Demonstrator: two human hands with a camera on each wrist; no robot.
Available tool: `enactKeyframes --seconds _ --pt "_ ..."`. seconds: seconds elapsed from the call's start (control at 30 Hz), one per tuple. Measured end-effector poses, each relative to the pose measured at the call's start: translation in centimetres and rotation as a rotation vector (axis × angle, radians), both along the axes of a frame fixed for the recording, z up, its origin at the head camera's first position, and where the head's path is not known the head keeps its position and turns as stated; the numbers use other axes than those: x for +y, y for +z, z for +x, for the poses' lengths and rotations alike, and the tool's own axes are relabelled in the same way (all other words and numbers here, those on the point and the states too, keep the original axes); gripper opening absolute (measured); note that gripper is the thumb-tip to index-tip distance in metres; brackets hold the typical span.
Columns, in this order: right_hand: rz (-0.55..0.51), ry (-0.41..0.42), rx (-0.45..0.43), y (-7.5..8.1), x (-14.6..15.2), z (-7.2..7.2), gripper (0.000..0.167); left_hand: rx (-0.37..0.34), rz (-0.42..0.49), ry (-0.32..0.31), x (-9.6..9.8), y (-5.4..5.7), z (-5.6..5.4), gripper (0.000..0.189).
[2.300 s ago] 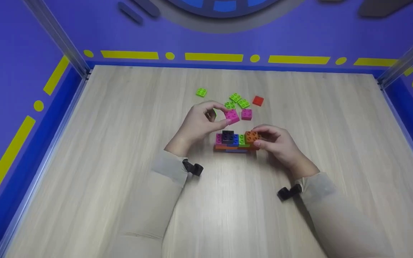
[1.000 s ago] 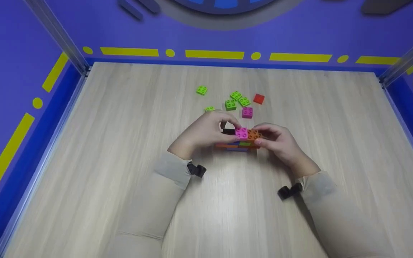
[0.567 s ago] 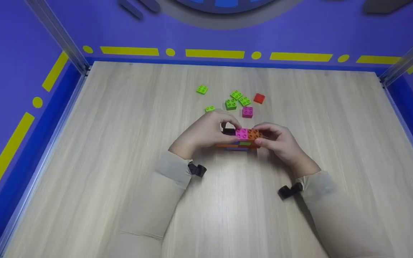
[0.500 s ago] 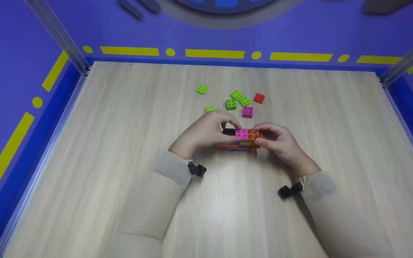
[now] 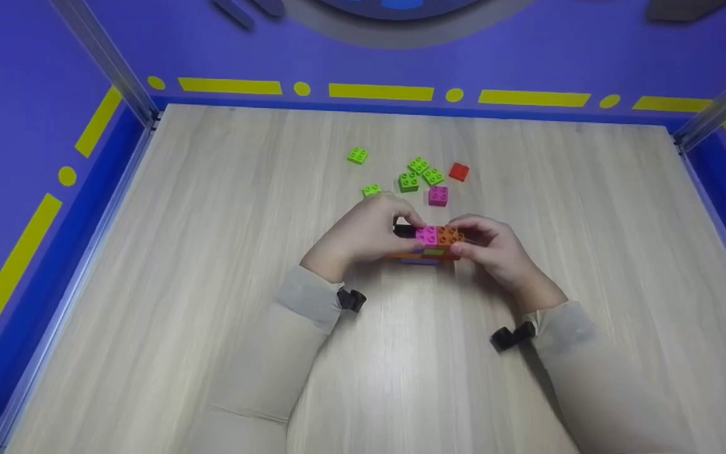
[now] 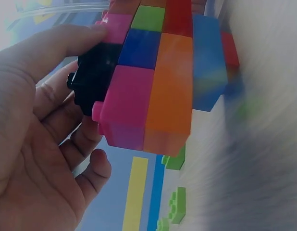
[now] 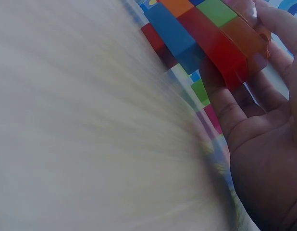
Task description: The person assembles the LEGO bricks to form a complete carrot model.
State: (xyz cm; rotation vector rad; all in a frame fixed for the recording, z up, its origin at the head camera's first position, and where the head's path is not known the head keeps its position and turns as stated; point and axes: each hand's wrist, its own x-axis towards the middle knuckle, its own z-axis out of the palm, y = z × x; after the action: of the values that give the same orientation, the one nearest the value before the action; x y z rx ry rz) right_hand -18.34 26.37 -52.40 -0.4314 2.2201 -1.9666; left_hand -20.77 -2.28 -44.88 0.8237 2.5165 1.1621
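A wall of toy building bricks [image 6: 168, 91] stands on the table between both hands. In the left wrist view it rises from a red brick [image 6: 229, 54] through a blue one [image 6: 207, 57] to orange and red, then a mixed row. My left hand [image 5: 363, 233] pinches a pink brick [image 5: 426, 235] on the top layer, between a black brick [image 5: 404, 231] and an orange brick [image 5: 447, 235]. My right hand [image 5: 498, 252] grips the right end, thumb at the orange brick. In the right wrist view its fingers reach behind a long red brick [image 7: 213, 43].
Several loose bricks lie behind the wall: a lone lime one [image 5: 357, 156], a green group [image 5: 409, 182], a magenta one [image 5: 438, 196] and a flat red piece [image 5: 459, 171]. Another lime brick [image 5: 371, 190] is partly hidden behind the left hand. Blue panels [image 5: 388, 69] enclose the table.
My left hand has brought the pink brick down and right onto the wall, beside the orange brick. My right hand has stayed at the right end. Little has moved in the last half second.
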Motion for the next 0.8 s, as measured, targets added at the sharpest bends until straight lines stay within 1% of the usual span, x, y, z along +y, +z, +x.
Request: enactKeyframes --seconds 0.13,0.27,0.4,0.5,0.67,0.8 --pt "0.021 0.002 0.009 0.1 0.0 0.0 0.036 0.027 -0.018 -0.006 0.0 0.0 0.1 0.028" --pt "0.074 0.003 0.034 0.1 0.1 0.0 0.039 0.035 -0.035 -0.013 0.4 0.2 0.3 0.026" --pt "0.089 0.008 0.063 0.0 0.2 0.1 0.042 0.072 -0.069 -0.037 0.9 0.5 0.7 0.030" --pt "0.061 0.012 0.069 -0.1 0.2 0.2 0.041 0.087 -0.080 -0.036 1.2 0.5 1.0 0.033" --pt "0.020 0.011 0.070 -0.2 0.1 0.2 0.038 0.061 -0.069 -0.003 1.4 0.4 1.2 0.030" --pt "0.004 0.006 0.067 0.0 0.1 0.3 0.038 0.057 -0.066 0.001 1.6 0.6 1.2 0.027"
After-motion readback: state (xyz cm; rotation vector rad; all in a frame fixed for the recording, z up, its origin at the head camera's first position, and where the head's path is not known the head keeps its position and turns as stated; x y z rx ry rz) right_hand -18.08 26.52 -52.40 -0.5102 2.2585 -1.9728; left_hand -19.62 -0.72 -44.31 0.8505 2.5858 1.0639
